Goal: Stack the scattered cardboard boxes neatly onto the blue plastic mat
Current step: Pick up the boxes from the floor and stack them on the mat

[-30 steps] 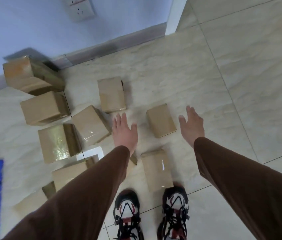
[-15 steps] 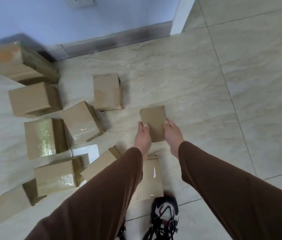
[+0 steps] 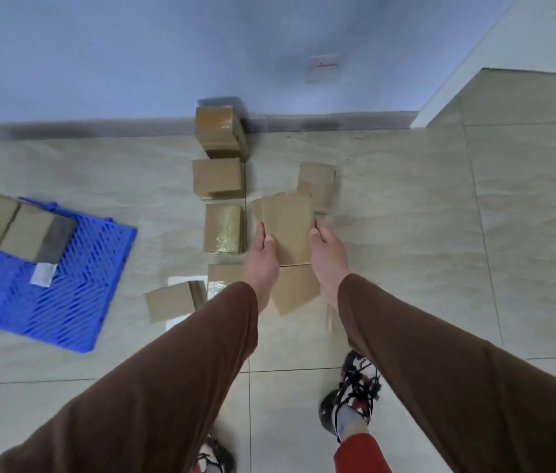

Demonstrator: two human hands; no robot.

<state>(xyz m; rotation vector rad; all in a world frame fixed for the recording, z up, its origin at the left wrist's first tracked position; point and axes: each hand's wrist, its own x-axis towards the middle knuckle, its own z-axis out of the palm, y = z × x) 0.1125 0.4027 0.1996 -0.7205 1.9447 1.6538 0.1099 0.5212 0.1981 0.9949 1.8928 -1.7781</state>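
Note:
I hold a small cardboard box (image 3: 287, 227) between both hands, lifted above the floor. My left hand (image 3: 262, 257) grips its left side and my right hand (image 3: 326, 256) grips its right side. The blue plastic mat (image 3: 61, 295) lies on the floor at the left, with two cardboard boxes (image 3: 19, 227) side by side on its far corner. Several other boxes lie scattered on the tiles: a row (image 3: 218, 179) running up to the wall, one (image 3: 319, 182) behind the held box, one (image 3: 295, 290) under my hands and one (image 3: 171, 302) near my left sleeve.
A blue wall with a dark skirting board (image 3: 99, 128) runs across the far side. A white sheet (image 3: 186, 285) lies under the near boxes. My shoes (image 3: 355, 390) stand on the tiled floor, and a doorway corner (image 3: 440, 100) is at the far right.
My hands have lifted the small box off the floor. My view has swung left, bringing the blue mat and its two boxes into sight.

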